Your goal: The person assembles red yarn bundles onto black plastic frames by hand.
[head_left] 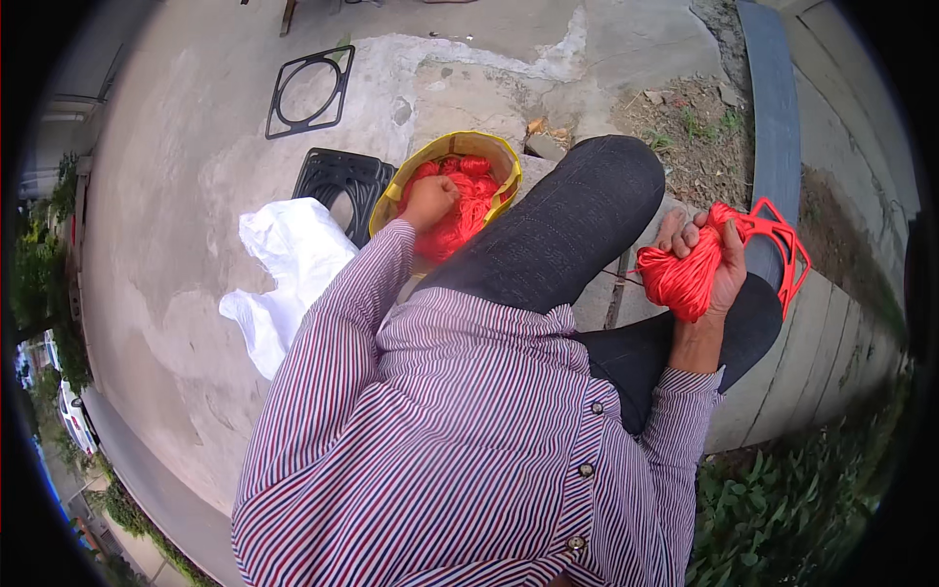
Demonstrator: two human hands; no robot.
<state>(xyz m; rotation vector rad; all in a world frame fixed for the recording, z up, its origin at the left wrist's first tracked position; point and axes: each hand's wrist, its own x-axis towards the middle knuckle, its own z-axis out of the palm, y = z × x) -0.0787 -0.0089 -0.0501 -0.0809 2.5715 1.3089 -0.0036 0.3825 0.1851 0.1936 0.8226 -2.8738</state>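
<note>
In my right hand (719, 259) is a thick bundle of red cord (682, 284), my fingers wrapped round its upper part. A red openwork plastic frame (782, 245) sticks out just beyond that hand, over my right knee; whether the hand grips it too is hidden. My left hand (430, 202) is closed and reaches over the rim of a yellow bucket-like container (507, 147). More red cord (460, 230) lies inside in coils and small bundles, right under the fingers. What those fingers hold, if anything, cannot be made out.
Left of the container lie a stack of black plastic frames (337, 181) and a crumpled white sack (293, 254). Farther off, a single black frame with a round opening (311, 93) rests on the concrete. A grey-blue strip (773, 108) runs along the right; green plants (782, 519) grow lower right.
</note>
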